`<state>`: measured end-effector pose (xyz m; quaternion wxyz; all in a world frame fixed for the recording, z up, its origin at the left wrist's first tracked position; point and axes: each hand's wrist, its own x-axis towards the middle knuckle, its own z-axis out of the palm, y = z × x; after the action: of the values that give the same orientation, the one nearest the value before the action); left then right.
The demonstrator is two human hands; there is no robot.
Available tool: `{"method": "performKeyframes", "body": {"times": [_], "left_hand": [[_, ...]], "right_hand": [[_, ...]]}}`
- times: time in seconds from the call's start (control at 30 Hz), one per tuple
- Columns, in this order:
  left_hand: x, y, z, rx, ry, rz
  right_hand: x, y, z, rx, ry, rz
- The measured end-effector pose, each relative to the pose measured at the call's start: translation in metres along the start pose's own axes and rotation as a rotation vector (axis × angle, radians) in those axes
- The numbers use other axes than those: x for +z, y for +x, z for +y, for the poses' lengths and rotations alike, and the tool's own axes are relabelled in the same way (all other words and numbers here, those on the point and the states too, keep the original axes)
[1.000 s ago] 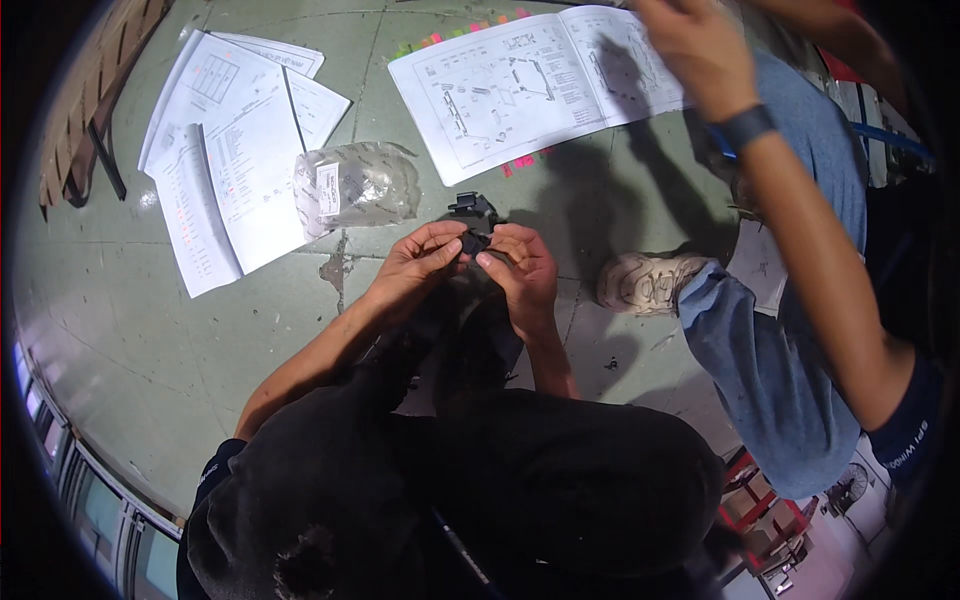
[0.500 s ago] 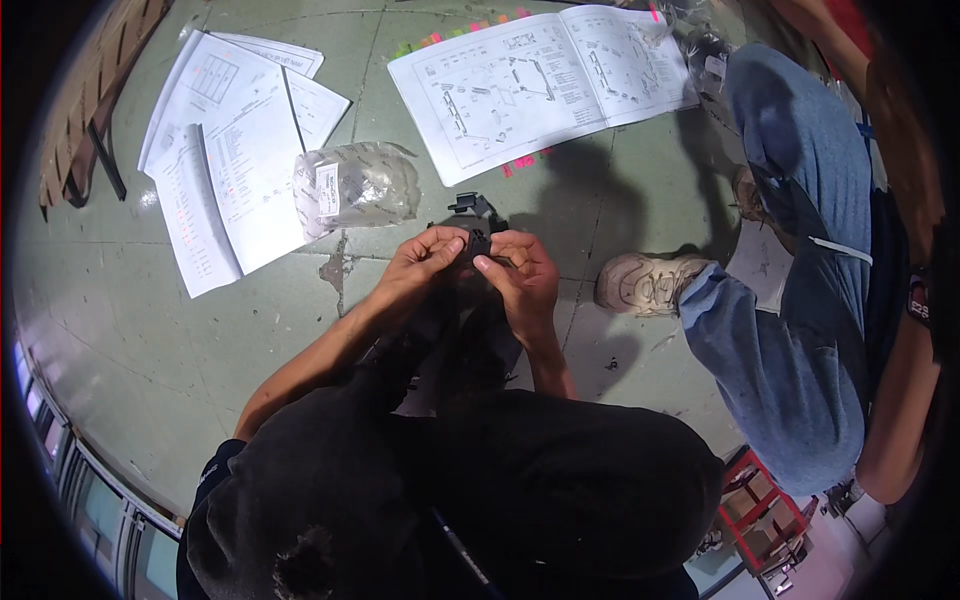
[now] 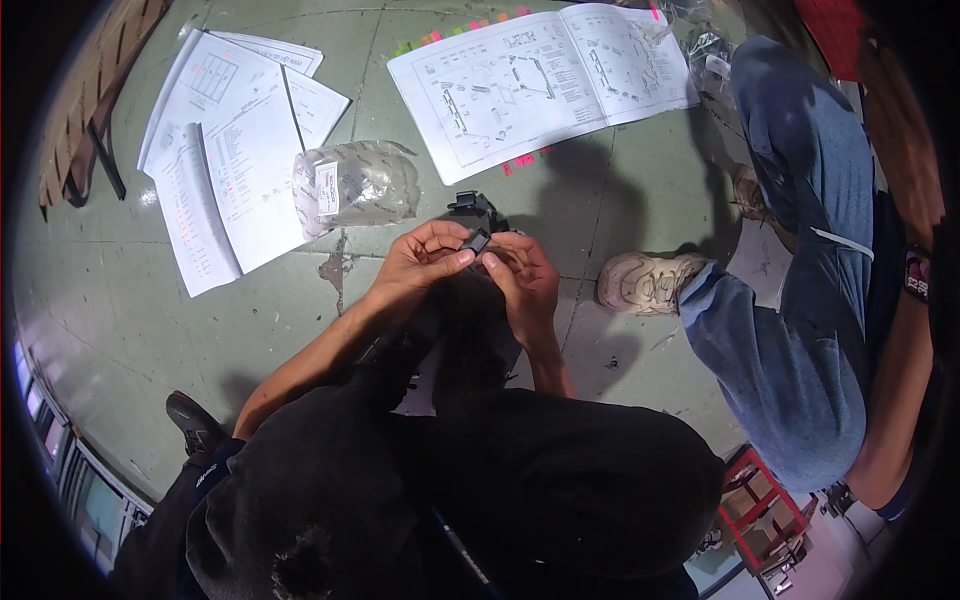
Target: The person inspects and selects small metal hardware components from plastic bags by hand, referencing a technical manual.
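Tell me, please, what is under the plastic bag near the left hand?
The papers lie under the left side of the bag; green floor shows around the rest. Whether anything else is directly beneath cannot be seen, because the bag covers it.

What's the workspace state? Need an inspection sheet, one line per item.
Surface: green floor, scuffed, with a dark patch.
Things: small black part, held; black piece just beyond it.
Clutter: clear bag overlapping loose sheets; open booklet with coloured tabs.
Grippers: left hand pinches the part; right hand beside it, grip partly hidden.
Cables: nothing seen.
Surroundings: co-worker's shoe at right; red rack lower right.
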<state>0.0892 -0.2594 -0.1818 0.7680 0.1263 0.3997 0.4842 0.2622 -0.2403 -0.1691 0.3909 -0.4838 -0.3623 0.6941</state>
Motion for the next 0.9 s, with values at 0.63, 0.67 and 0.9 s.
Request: {"method": "performKeyframes", "body": {"times": [0.63,0.67,0.9], "left_hand": [[-0.003,-0.007,-0.004,-0.134,-0.024,-0.044],[-0.005,-0.009,-0.007,-0.13,-0.032,-0.093],[-0.018,-0.032,-0.02,-0.33,0.316,-0.127]], "right_hand": [[-0.002,-0.002,0.002,0.069,0.057,0.01],[-0.001,-0.005,0.0,0.021,-0.035,-0.003],[-0.021,-0.046,0.027,0.082,-0.213,-0.027]]}}
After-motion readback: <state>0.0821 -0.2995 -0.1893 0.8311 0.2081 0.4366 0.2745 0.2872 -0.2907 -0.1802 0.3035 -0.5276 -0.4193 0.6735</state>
